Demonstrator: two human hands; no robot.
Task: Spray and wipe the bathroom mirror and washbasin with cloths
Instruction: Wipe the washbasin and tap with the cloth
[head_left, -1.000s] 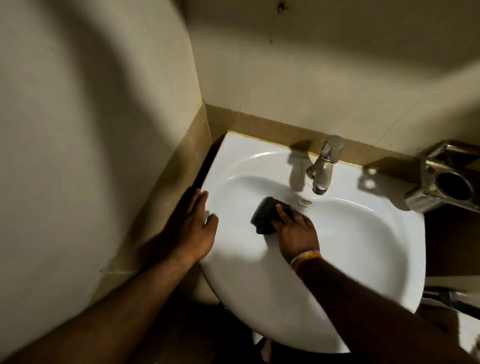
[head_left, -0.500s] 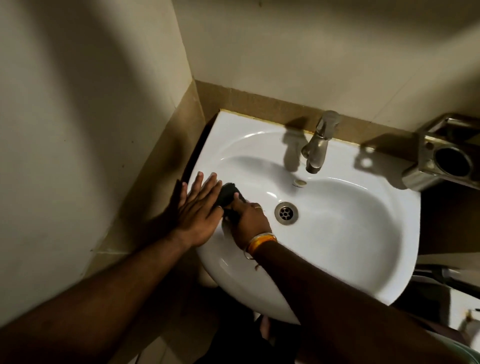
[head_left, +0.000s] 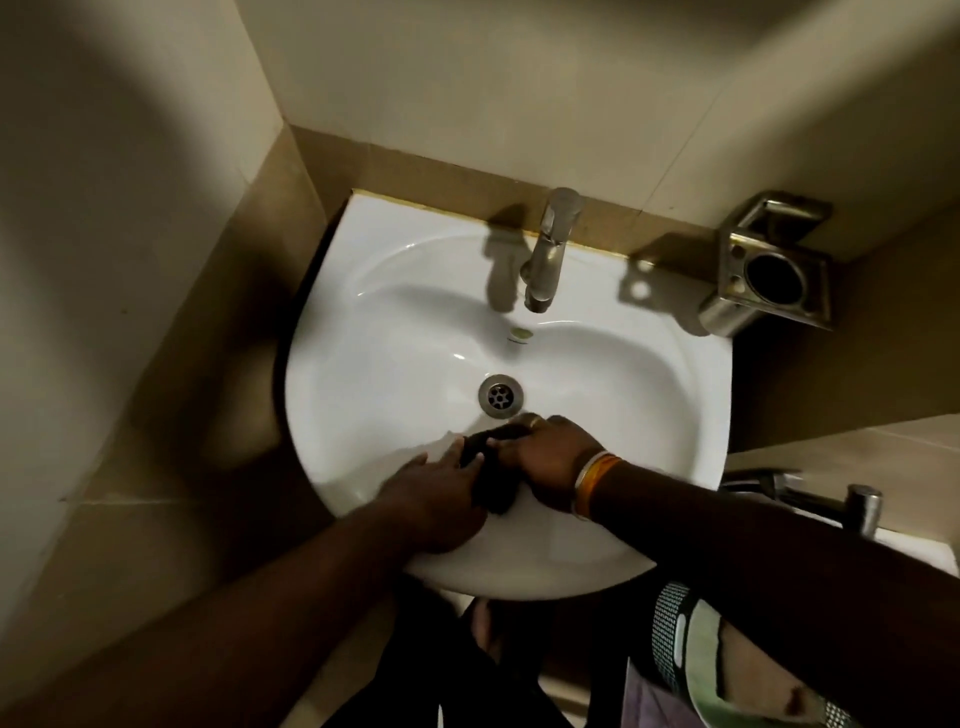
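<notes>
right hand (head_left: 545, 457) gripping dark cloth (head_left: 493, 491) on near rim of white washbasin (head_left: 384, 364), left hand (head_left: 436, 501) flat and open, touching dark cloth, drain (head_left: 501, 396) just to far side

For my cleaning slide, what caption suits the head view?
Right hand grips a dark cloth at the near rim of the basin; left hand touches it.

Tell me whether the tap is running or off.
Off. No stream falls from the tap spout into the washbasin, and no water is seen flowing at the drain.
</notes>
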